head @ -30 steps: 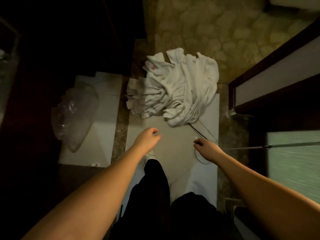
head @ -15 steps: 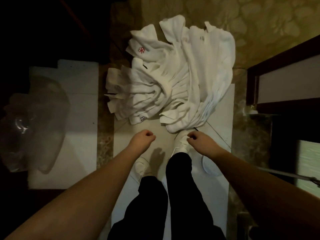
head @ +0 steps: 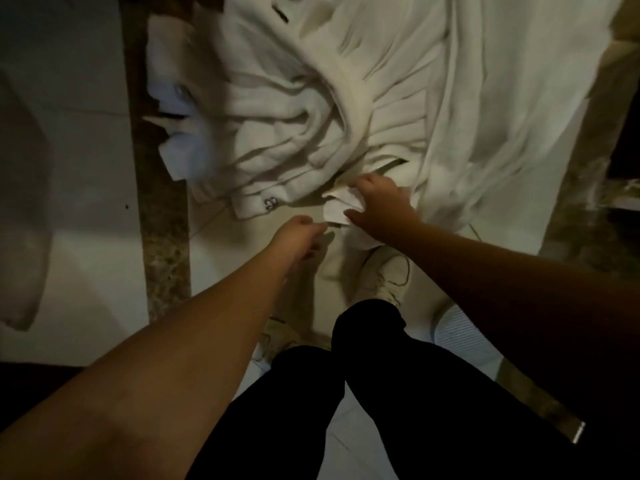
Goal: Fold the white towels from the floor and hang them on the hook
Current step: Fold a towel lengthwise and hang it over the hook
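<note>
Left grip [head: 300, 233]: fingers curled loosely inward, nothing plainly held; fingertips sit just short of a white towel corner [head: 341, 207]. Whether they touch the cloth cannot be told, the frame is blurred there. Right grip [head: 381, 206]: fingers and thumb curled round that same corner, bunching it at the near edge of the pile.

Left to right across the floor:

- Far left, a pale translucent plastic bag [head: 24, 216] lies on a light floor tile [head: 86, 168].
- A dark speckled stone strip [head: 162, 237] runs up the floor between the light tile and the towels.
- The heap of white towels [head: 311, 109] lies crumpled on the floor, filling the upper middle and right of the view. Folds overlap; a small dark embroidered mark [head: 271, 203] shows on a hem at the near left edge of the heap, just left of the hands.
- The left forearm reaches in from the lower left, the right forearm from the right; both hands meet at the near edge of the heap, close together.
- Below the hands, a light laced shoe [head: 382, 275] stands on the floor, its toe just beside the gripped cloth. Dark trouser legs [head: 381, 393] fill the bottom centre.
- To the right of the legs, a round white ribbed object [head: 460, 336] lies on the floor; what it is cannot be told.
- Far right, dim mottled stone floor.
</note>
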Motion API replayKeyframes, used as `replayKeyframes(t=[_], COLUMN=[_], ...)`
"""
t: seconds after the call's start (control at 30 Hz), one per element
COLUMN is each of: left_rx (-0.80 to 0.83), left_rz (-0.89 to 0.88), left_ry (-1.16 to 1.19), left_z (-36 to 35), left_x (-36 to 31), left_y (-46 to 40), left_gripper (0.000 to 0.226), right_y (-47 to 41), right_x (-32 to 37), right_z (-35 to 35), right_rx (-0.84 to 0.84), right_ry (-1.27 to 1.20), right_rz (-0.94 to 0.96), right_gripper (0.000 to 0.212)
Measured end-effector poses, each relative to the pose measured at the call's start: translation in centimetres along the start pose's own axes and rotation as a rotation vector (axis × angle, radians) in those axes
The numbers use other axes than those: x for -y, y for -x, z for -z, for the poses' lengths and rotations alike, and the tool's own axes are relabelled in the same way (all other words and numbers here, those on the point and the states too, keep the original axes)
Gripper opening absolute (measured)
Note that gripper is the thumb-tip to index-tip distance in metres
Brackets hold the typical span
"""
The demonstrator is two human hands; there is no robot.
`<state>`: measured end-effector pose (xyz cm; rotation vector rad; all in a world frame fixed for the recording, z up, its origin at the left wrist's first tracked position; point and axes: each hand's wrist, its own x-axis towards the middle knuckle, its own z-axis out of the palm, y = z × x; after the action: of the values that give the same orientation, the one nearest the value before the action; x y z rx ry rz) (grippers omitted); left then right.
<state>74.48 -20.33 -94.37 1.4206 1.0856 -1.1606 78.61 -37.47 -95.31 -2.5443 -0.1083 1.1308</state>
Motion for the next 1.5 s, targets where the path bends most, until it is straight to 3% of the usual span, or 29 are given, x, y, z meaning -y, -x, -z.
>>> replayKeyframes(t=[0.13,0.23,0.33,0.47,0.57,0.67,0.93,1.03,1.13,1.5], left_rx=[0.070,0.062,0.095,0.165,0.188,0.207,0.194,0.198,0.187,-0.047], left_rz=[0.007,-0.040,-0.077,-0.097,-0.114,-0.153,-0.315,-0.406,-0.497,-0.901], left_ry=[0.143,0.165,0.155,0.133,0.157,0.180,0.312,0.365,0.410,0.484], left_z=[-1.5,-2.2,-2.3,-1.4,0.1,1.6,6.1,7.8,9.5,16.9], left_x=[-0.2,0.0,0.3,1.1,1.5,1.1,-2.3,-4.5,-7.0,-11.9], left_y=[-2.5,-3.1,-2.0,2.1,6.3,11.1,24.3,29.6,35.4,56.5], left_gripper=[0.024,0.007,0.012,0.009,0.009,0.011,0.018,0.017,0.015,0.014], right_y=[-2.7,-2.9,-2.0,0.7,4.1,7.7,15.7,18.8,22.1,36.6], right_x=[-0.6,-1.7,-2.1,-0.8,0.3,2.0,7.5,10.2,13.1,23.2], right_z=[-2.1,-2.8,-2.6,0.0,3.6,8.5,23.2,27.9,32.6,47.2], right_rx=[0.001,-0.077,-0.088,0.003,-0.020,-0.047,-0.333,-0.407,-0.465,-0.657], right_ry=[0.067,0.092,0.101,-0.178,-0.348,-0.320,-0.603,-0.628,-0.650,-0.747], right_rz=[0.016,0.020,0.019,-0.083,-0.178,-0.192,-0.285,-0.261,-0.201,-0.006], right_gripper=[0.061,0.045,0.032,0.018,0.013,0.025,0.023,0.034,0.031,0.040])
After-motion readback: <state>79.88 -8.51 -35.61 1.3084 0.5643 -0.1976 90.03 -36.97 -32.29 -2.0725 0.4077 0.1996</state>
